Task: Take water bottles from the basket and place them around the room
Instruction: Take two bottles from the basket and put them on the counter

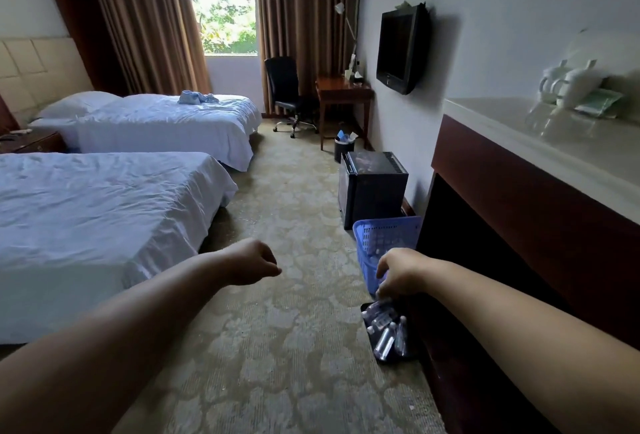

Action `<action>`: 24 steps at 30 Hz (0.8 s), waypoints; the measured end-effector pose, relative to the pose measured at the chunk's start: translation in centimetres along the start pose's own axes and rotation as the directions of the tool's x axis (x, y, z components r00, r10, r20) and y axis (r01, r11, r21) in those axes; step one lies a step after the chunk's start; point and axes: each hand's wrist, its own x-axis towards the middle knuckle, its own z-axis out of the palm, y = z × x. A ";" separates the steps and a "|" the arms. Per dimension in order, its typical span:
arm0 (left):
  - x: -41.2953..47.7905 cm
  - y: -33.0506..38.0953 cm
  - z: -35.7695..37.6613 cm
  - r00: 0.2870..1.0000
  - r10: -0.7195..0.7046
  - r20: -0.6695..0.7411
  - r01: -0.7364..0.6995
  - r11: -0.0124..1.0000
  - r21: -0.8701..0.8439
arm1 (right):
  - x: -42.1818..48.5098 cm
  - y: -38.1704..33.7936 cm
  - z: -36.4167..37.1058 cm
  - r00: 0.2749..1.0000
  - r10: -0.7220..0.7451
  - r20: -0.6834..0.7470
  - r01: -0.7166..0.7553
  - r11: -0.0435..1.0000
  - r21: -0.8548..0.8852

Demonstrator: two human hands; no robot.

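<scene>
Head view: bottles (386, 333) lie heaped in dark tray (367, 309), just below right hand (401, 276); its grip curled downward, contents unclear. Left hand (251, 262) loosely fisted, farther off.

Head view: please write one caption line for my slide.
Right hand reaches toward water bottles beside a blue basket on hotel-room carpet.
</scene>
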 end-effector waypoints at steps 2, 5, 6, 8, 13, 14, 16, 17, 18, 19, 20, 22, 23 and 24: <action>3.2 -0.5 -1.6 1.000 0.008 -0.015 -0.008 1.000 -0.008 | 3.0 -0.3 -1.0 1.000 0.003 0.000 -0.003 1.000 -0.006; 7.4 -0.8 -3.1 1.000 0.016 -0.018 -0.016 1.000 -0.023 | 7.2 -0.5 -2.3 1.000 0.001 0.024 -0.001 1.000 -0.001; 8.7 -1.0 -3.4 1.000 0.017 -0.012 -0.017 0.999 -0.032 | 8.6 -0.5 -2.7 1.000 0.004 0.026 -0.004 1.000 -0.004; 11.2 -1.3 -3.5 1.000 0.017 0.007 -0.017 0.999 -0.043 | 11.3 -0.5 -3.6 1.000 0.005 0.015 -0.005 1.000 -0.011; 18.1 -2.1 -4.0 0.999 0.001 0.034 -0.001 1.000 -0.026 | 18.8 -0.3 -5.3 1.000 0.002 0.011 -0.002 1.000 0.016; 19.7 -2.3 -4.2 0.999 -0.008 0.034 0.009 0.999 -0.031 | 20.5 -0.4 -5.4 1.000 -0.002 0.028 0.001 1.000 0.014; 23.3 -2.7 -4.7 0.999 -0.022 0.031 0.023 0.999 -0.031 | 24.2 -0.8 -5.7 0.998 -0.022 0.063 0.022 1.000 0.002; 25.2 -2.8 -4.9 0.999 -0.025 0.029 0.026 0.999 -0.028 | 26.2 -1.0 -6.0 0.997 -0.036 0.072 0.037 0.999 -0.008; 27.2 -2.9 -5.3 0.999 -0.029 0.030 0.030 0.999 -0.025 | 28.2 -1.1 -6.4 0.996 -0.047 0.078 0.049 0.999 -0.019; 29.3 -2.8 -5.8 0.999 -0.034 0.033 0.035 0.999 -0.021 | 30.4 -1.2 -7.0 0.995 -0.056 0.086 0.059 0.998 -0.026; 31.5 -2.7 -6.4 0.999 -0.040 0.033 0.040 0.999 -0.018 | 32.6 -1.1 -7.5 0.993 -0.062 0.098 0.065 0.997 -0.028; 36.1 -2.1 -8.1 0.999 -0.050 0.018 0.051 0.999 -0.019 | 36.9 -0.7 -9.0 0.990 -0.065 0.127 0.070 0.997 -0.037; 38.4 -1.7 -8.9 0.998 -0.059 0.009 0.059 0.998 -0.028 | 39.0 -0.5 -9.8 0.989 -0.061 0.137 0.068 0.997 -0.044; 40.5 -1.3 -9.7 0.998 -0.068 0.003 0.068 0.997 -0.045 | 41.0 -0.2 -10.7 0.988 -0.056 0.141 0.063 0.997 -0.046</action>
